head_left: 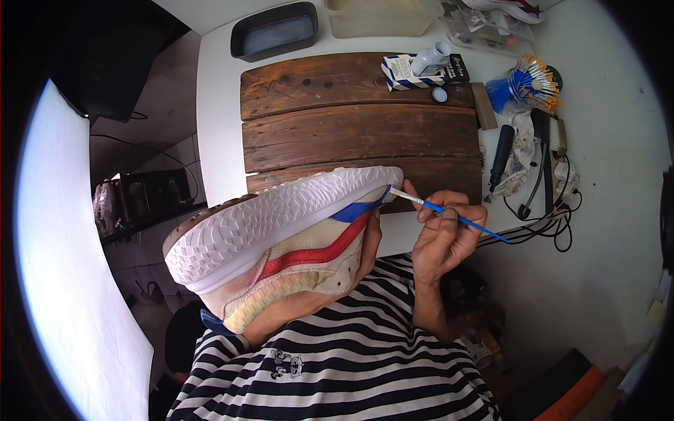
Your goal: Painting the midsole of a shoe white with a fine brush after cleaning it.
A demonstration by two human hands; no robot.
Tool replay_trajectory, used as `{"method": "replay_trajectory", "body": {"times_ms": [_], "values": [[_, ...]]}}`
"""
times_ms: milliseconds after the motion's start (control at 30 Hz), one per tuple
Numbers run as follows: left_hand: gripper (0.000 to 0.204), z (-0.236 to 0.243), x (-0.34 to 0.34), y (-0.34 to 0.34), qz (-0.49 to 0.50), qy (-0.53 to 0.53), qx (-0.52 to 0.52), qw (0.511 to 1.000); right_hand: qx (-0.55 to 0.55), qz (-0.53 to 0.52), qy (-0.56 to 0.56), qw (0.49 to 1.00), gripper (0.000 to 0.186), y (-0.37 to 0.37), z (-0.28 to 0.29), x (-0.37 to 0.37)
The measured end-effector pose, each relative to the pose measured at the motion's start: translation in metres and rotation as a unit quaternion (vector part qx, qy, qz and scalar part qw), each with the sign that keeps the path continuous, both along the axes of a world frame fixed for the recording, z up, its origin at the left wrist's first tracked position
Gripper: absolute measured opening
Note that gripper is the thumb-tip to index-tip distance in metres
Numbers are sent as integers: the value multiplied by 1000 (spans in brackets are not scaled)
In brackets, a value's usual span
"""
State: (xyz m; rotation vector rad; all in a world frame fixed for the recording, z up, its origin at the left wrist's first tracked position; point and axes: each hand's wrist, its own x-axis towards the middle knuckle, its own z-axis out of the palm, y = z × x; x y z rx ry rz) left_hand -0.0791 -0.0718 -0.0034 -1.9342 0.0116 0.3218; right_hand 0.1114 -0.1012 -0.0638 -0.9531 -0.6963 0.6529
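A cream sneaker with red and blue stripes is tilted on its side, its white textured sole turned up and away from me. My left hand is wrapped round its right end from behind, and most of that hand is hidden by the shoe. Between the fingers of my right hand is a thin blue paintbrush. Its pale bristles touch the shoe at the tip of the blue stripe, beside the sole edge.
Beneath the shoe lies a dark wooden board. An uncapped bottle lies tilted on a striped box, its cap nearby. To the right are a jar of brushes, a rotary tool and cables. A grey tray stands behind.
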Motion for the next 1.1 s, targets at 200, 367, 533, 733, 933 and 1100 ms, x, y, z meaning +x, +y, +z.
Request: {"method": "replay_trajectory", "body": {"times_ms": [200,367,533,733,933,1100], "values": [[43,-3,0,-1,-2,-18,24,1000,-13,-4,-25,1000,11,-2,1,0],[42,-1,2,-1,6,-37,22,999,-1,-9,-20,1000,11,-2,-1,-3],[43,0,1,0,7,-39,20,999,17,-7,-36,999,10,-3,-2,-2],[43,-12,-1,-4,17,-51,16,998,16,-29,-124,992,6,-7,2,-4],[44,-7,2,-2,2,-37,45,998,20,-30,-154,987,8,-9,0,-6],[45,22,8,5,-9,23,18,1000,19,-28,-137,990,22,-7,0,-8]]}}
